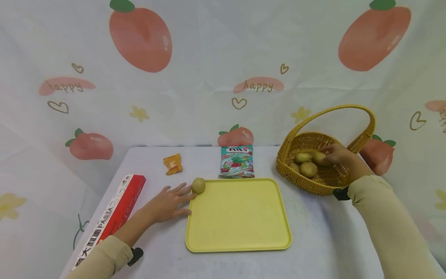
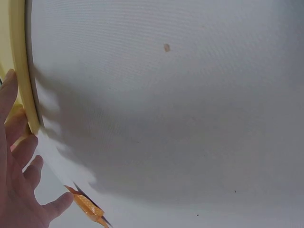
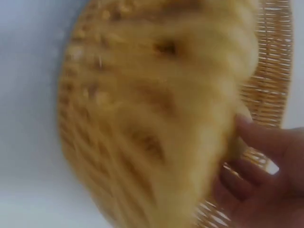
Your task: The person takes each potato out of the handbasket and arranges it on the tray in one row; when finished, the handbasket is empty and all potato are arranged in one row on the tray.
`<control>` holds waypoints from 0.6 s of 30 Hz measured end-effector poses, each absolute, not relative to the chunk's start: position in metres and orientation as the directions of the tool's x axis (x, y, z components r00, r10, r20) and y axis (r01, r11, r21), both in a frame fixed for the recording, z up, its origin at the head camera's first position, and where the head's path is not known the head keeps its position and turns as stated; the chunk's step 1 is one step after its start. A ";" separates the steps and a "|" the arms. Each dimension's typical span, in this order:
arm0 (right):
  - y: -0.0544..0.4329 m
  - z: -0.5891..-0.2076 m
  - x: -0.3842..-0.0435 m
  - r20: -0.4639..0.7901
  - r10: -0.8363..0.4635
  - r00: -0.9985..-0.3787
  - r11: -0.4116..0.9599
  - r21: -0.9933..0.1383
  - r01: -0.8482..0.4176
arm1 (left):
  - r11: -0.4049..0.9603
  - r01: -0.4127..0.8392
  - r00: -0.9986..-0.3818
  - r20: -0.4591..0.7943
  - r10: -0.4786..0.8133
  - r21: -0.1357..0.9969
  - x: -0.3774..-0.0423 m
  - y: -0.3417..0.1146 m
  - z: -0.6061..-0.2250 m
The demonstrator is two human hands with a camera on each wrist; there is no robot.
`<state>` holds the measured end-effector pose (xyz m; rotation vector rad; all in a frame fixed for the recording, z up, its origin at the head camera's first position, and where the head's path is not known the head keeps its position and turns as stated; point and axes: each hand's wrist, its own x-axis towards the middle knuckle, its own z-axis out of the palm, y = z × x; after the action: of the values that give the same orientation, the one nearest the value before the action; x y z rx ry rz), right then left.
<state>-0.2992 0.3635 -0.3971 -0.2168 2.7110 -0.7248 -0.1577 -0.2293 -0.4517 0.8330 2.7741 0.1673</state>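
Note:
My right hand point(image 1: 340, 156) reaches into a wicker basket point(image 1: 303, 183) at the right, its thumb and fingers round a potato point(image 1: 319, 159). Other potatoes point(image 1: 308, 169) lie beside it in the basket. In the right wrist view the basket's blurred rim point(image 3: 190, 118) hides part of the hand and its potato. My left hand point(image 1: 168, 204) is spread at the left edge of a yellow tray point(image 1: 240, 217), fingers extended over the rim. Close to its fingertips, a single potato point(image 1: 199, 185) sits at the tray's far left corner.
A red and white pasta box point(image 1: 115, 213) lies along the table's left side. Behind the tray are an orange wrapped packet point(image 1: 173, 164) and a green bag of mint candy point(image 1: 237, 162). The basket's tall handle point(image 1: 334, 109) arches over its opening. A printed curtain hangs behind the table.

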 end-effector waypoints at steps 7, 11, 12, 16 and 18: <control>0.361 -0.366 -0.288 -0.219 -0.383 -0.897 0.829 -0.509 -0.230 | 0.828 0.535 -0.807 -0.190 0.560 0.168 -0.157 -0.229 -0.451; 0.357 -0.355 -0.278 -0.172 -0.447 -0.878 0.792 -0.531 -0.299 | 0.827 0.537 -0.807 -0.184 0.561 0.166 -0.157 -0.230 -0.452; 0.355 -0.352 -0.275 -0.158 -0.464 -0.872 0.782 -0.535 -0.319 | 0.827 0.537 -0.807 -0.183 0.561 0.165 -0.157 -0.230 -0.453; 0.345 -0.342 -0.262 -0.110 -0.529 -0.841 0.735 -0.555 -0.390 | 0.827 0.541 -0.807 -0.181 0.562 0.156 -0.157 -0.231 -0.454; 0.339 -0.338 -0.255 -0.085 -0.561 -0.823 0.707 -0.567 -0.424 | 0.826 0.542 -0.806 -0.181 0.563 0.154 -0.157 -0.231 -0.454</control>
<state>-0.2552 0.3392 -0.3384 -0.7833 2.6644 -0.7932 -0.1574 -0.2307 -0.4545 0.8549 2.7894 0.1398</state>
